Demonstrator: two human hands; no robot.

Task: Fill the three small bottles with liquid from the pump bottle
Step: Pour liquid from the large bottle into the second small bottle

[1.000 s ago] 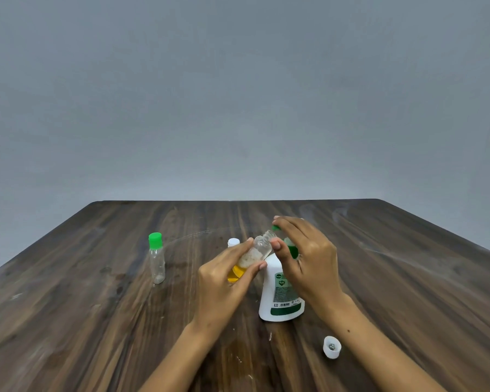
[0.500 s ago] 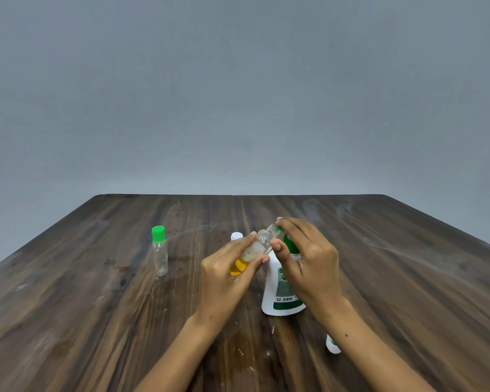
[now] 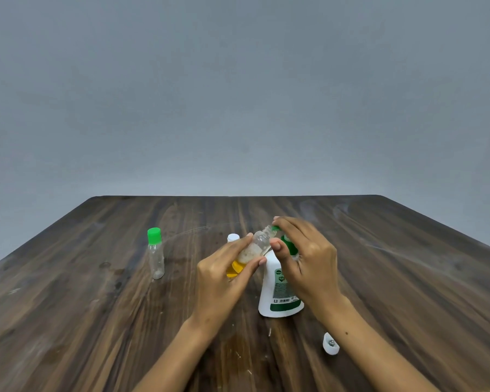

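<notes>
Partway through: the left hand pinches a tilted, part-filled small bottle at the pump bottle spout, right hand fingers curled over its pump — left of it, a green-capped bottle looks empty.

The dark brown, streaky-grained wooden table stands before a plain grey wall. The white plastic pump bottle wears a green band and label. The small clear bottle with a bright green cap looks colourless; the tilted clear bottle holds yellow-orange liquid, perhaps frothy white above.
</notes>
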